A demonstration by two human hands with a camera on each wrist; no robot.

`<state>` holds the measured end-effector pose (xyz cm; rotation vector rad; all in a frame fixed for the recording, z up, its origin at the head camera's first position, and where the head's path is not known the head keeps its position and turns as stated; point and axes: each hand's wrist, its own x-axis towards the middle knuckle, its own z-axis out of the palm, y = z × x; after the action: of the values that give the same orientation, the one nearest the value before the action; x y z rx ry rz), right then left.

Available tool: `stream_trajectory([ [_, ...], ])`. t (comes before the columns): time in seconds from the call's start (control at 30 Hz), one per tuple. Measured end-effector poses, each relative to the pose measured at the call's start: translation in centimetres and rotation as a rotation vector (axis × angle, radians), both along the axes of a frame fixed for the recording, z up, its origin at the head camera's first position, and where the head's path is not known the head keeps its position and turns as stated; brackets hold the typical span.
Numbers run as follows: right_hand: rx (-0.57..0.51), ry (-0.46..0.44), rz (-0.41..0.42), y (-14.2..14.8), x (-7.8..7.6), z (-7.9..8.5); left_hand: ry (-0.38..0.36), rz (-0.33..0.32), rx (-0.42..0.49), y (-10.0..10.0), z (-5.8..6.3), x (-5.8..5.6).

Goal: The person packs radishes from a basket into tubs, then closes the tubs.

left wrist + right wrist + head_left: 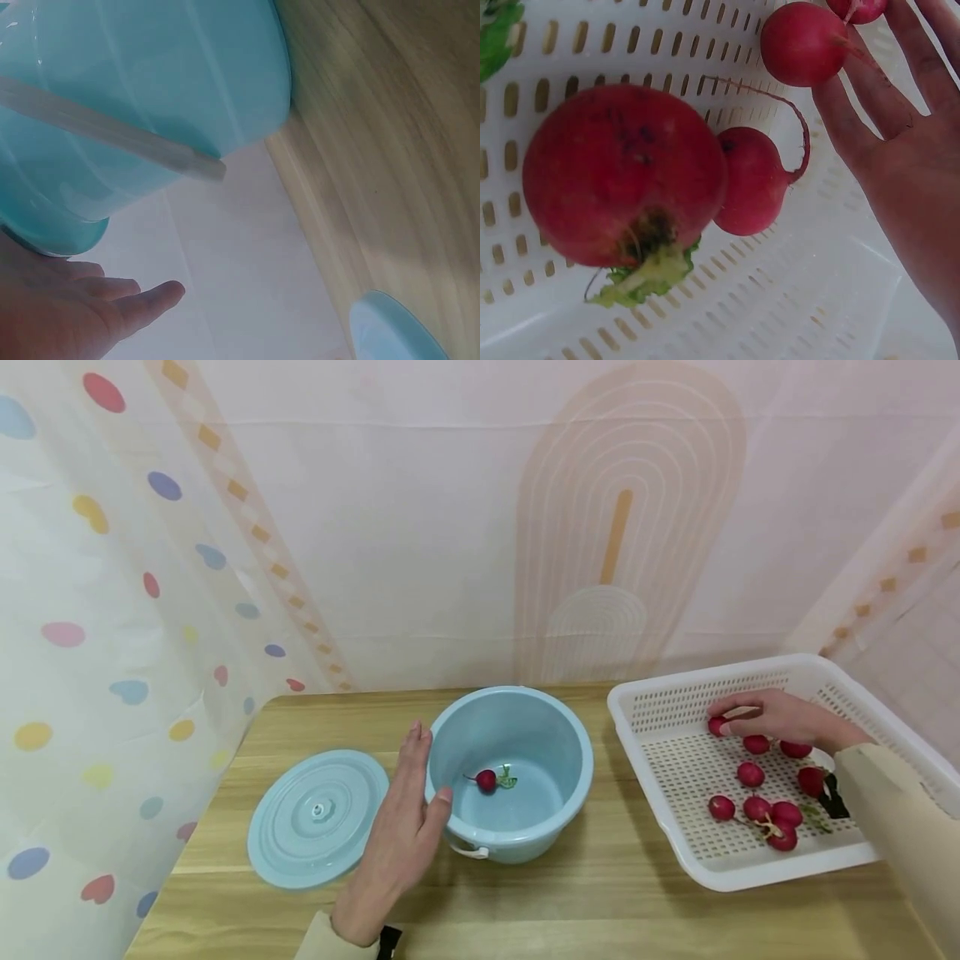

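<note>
Red radish [716, 725], basket's [723, 881] ten o'clock: right hand [786, 719] over it, grip cannot be told; pinch bulb squarely. Left hand [401, 822] straight-fingered, pail's [517, 850] nine o'clock.

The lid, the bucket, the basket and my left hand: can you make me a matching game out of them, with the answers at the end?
Things:
1. lid
2. bucket
3. basket
4. left hand

Clues:
A. white, with several radishes in it
B. beside the bucket's rim, fingers straight
C. pale blue, lying flat on the wooden table
D. pale blue, with just one radish inside

Right pairs: 1-C, 2-D, 3-A, 4-B
</note>
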<state>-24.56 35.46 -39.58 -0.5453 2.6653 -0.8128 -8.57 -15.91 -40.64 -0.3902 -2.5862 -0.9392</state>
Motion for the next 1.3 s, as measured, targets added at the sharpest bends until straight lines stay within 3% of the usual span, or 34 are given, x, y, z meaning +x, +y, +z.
stream_trajectory([
  [0.8,0.006,0.052,0.123,-0.7,-0.3,-1.0,-0.007,0.009,0.019,0.0,0.0,-0.1],
  [1.0,0.031,0.033,0.110,-1.1,-0.4,-1.2,0.020,0.009,0.020,-0.1,0.0,-0.1],
  [1.3,0.070,0.056,0.055,-0.1,0.1,0.5,0.032,0.000,0.023,0.4,-0.1,-0.1],
])
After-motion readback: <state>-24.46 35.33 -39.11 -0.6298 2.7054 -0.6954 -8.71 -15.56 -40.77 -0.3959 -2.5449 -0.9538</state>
